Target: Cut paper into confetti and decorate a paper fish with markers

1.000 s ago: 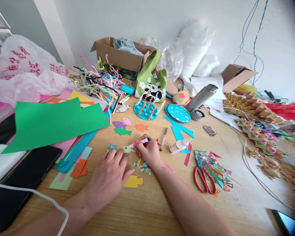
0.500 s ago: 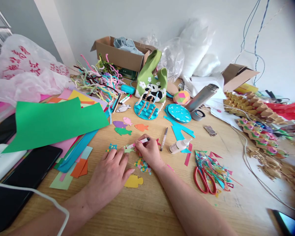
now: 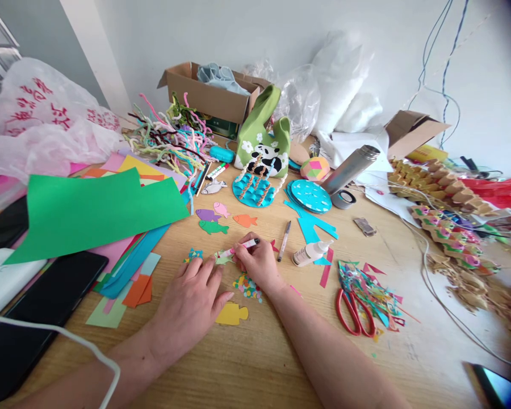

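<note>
Best keep the pale green paper fish (image 3: 225, 261) flat, strokes light — marker (image 3: 228, 251) tip sits at its left end. Fish lies on the surface (image 3: 259, 358) between both hands. Right hand (image 3: 256, 262) pinches marker, slanted; left hand (image 3: 192, 295) palm-down — fingers slightly apart, clamping nothing.
</note>
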`<action>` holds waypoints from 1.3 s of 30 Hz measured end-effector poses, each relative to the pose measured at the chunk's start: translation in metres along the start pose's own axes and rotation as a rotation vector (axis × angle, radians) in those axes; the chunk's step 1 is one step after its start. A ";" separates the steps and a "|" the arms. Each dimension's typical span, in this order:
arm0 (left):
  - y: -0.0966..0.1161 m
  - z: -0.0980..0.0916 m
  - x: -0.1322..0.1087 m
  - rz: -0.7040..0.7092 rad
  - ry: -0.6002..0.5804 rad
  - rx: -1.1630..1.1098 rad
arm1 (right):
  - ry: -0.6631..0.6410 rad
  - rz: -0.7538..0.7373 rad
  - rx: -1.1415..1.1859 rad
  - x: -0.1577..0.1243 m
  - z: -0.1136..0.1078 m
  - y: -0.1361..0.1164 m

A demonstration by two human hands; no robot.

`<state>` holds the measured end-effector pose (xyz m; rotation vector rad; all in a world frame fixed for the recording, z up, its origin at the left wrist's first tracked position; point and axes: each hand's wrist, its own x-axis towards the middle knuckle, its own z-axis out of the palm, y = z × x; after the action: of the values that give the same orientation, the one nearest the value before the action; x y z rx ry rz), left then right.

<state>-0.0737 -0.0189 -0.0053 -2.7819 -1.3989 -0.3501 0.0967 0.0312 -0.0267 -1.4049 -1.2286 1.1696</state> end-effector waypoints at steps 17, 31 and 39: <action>0.000 -0.001 0.000 -0.001 -0.001 -0.005 | -0.007 -0.013 -0.039 0.001 -0.001 0.004; -0.001 0.000 0.000 -0.006 -0.006 -0.015 | -0.031 -0.014 -0.023 0.000 -0.002 0.004; 0.000 -0.001 0.001 0.001 0.000 -0.012 | -0.014 -0.007 -0.021 0.000 -0.001 0.002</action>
<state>-0.0739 -0.0184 -0.0038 -2.7919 -1.3998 -0.3599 0.0982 0.0313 -0.0289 -1.4085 -1.2582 1.1668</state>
